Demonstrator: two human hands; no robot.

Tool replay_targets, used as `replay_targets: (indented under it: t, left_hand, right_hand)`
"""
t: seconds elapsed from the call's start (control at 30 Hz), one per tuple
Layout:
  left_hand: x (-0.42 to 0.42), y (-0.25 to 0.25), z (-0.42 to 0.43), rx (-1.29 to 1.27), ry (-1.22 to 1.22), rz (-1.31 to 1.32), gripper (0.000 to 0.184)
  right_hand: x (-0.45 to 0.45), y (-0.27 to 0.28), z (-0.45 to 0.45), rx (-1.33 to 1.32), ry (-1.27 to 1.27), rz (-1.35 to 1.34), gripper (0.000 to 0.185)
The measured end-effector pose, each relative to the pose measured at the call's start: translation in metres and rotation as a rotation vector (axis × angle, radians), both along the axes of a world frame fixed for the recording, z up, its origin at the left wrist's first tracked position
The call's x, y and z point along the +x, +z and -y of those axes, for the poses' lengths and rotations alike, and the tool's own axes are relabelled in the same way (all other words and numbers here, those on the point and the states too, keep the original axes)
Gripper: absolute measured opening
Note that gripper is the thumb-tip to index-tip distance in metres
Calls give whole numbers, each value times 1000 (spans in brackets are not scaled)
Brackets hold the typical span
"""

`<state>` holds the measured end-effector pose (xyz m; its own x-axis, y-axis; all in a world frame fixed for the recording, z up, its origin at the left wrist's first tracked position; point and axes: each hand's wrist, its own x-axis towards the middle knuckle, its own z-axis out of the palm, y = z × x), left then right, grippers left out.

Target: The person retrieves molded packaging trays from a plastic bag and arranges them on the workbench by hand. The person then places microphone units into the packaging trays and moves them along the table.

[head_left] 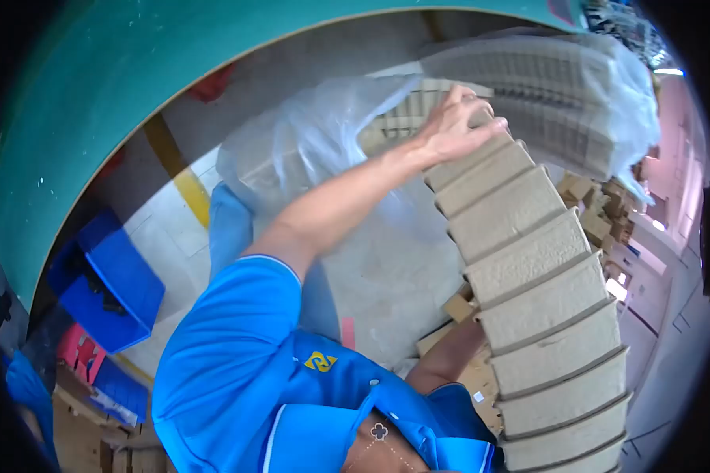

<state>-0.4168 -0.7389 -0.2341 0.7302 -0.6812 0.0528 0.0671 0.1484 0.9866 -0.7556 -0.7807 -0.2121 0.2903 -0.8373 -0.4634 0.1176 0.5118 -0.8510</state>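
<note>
A long stack of nested grey-brown moulded pulp trays [540, 272] curves down the right side of the view, close to my body. My left hand [459, 126] is stretched out to the far end of this stack, with its fingers curled over the end tray. My right forearm [456, 356] passes behind the stack, which hides the hand and its fingers. Beyond my left hand, more trays [422, 102] sit partly inside a clear plastic bag [308, 134]. Another wrapped stack of trays [544, 94] lies at the upper right, under cloudy plastic.
A green table [79, 110] curves along the top left. On the floor at the left are a blue bin [130, 276] with dark items and a red container [79, 351]. Cardboard pieces [596, 209] lie behind the stack. Yellow tape [185, 189] marks the floor.
</note>
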Motion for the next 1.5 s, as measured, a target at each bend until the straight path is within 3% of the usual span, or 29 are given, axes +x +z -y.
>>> replay_targets:
  t: [0.17,0.23,0.37,0.43,0.5,0.57,0.67,0.77,0.8,0.9,0.97,1.03,1.07,1.1,1.13,1.17,1.2,1.27,1.3,1.33,1.37,1.4,1.43,1.47,1.5]
  left_hand:
    - [-5,102,-34,-33,-7,51,58]
    - [10,101,-76,73,58,102,55]
    - [38,109,-214,328,281,151,55]
    - [62,151,-295,369,362,161,54]
    - [90,170,-372,417,406,-16,54]
    - [122,165,-441,571,610,99,58]
    - [181,162,-540,841,615,-31,62]
    - [253,150,-626,1176,511,-145,66]
    - [281,118,-659,1214,525,-115,68]
    - [315,129,-709,1153,280,-197,68]
    - [352,139,-743,1293,256,-158,67]
    - [397,140,-769,1375,284,-141,68]
    - [417,137,-782,1390,322,-144,69]
    - [428,135,-790,1344,415,-170,70]
    - [420,143,-800,1277,494,27,67]
    - [411,153,-810,1219,563,232,63]
    - [390,155,-824,1103,741,446,61]
    - [344,146,-857,939,1066,728,57]
    - [304,150,-864,963,1215,630,59]
    - [272,137,-879,1016,1283,505,64]
    - [249,98,-909,1045,1329,358,69]
    - [222,83,-906,1044,1385,143,72]
    - [203,95,-893,1001,1245,-94,70]
    - [191,108,-877,953,1098,-324,69]
    - [192,106,-865,905,1086,-341,68]
  right_hand:
    - [5,63,-23,-50,19,40,65]
    - [24,68,-36,-28,66,82,64]
    - [84,68,-76,58,176,218,64]
    - [131,67,-104,127,250,295,64]
    - [184,64,-150,205,318,358,64]
    - [246,61,-209,315,385,414,64]
    - [333,60,-309,486,466,458,63]
    - [401,73,-409,635,551,451,63]
    - [414,76,-434,683,575,448,63]
    - [453,86,-489,852,635,495,63]
    - [468,52,-515,1068,778,308,77]
    - [482,85,-543,1227,562,-132,84]
    - [480,53,-543,1255,760,-133,91]
    - [475,46,-539,1226,799,-131,92]
    - [464,42,-530,1198,838,-134,93]
    - [455,34,-511,973,844,-221,86]
    - [443,15,-482,731,707,-165,43]
    - [444,0,-403,190,326,-215,25]
    - [454,13,-367,-237,227,-277,36]
    - [466,-13,-303,-587,225,-279,64]
    - [487,-4,-267,-785,245,-322,73]
    - [511,5,-239,-914,331,-471,77]
    - [536,11,-216,-1039,423,-622,81]
    - [565,13,-198,-971,573,-590,84]
    - [591,13,-186,-901,723,-548,86]
